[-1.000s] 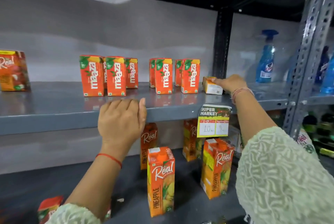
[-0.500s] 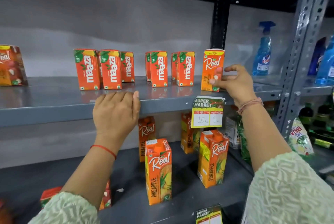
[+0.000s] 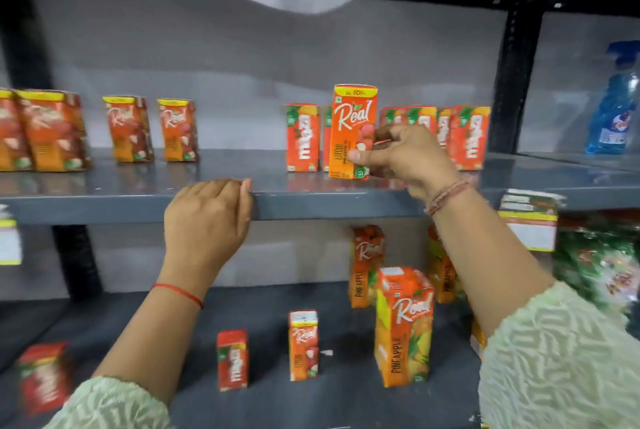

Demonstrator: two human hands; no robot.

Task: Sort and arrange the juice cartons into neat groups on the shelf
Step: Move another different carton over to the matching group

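My right hand (image 3: 405,158) grips a small orange Real litchi carton (image 3: 351,123), held upright just above the upper shelf (image 3: 329,208), in front of a group of Maaza cartons (image 3: 467,137). One Maaza carton (image 3: 302,137) stands just left of it. My left hand (image 3: 207,217) rests curled over the shelf's front edge, holding no carton. Several small Real cartons (image 3: 131,128) stand at the shelf's left. On the lower shelf stand tall Real pineapple cartons (image 3: 403,328), a small Real carton (image 3: 303,345) and small Maaza cartons (image 3: 232,359).
A blue spray bottle (image 3: 614,109) stands on the upper shelf at far right, past a black upright post (image 3: 512,82). Price tags (image 3: 528,220) hang from the shelf edge. Green packets (image 3: 602,262) sit at lower right.
My right hand has carried the Real litchi carton leftwards along the upper shelf, past the Maaza cartons. The view has swung left, showing the Real group. My left hand stays on the shelf edge.
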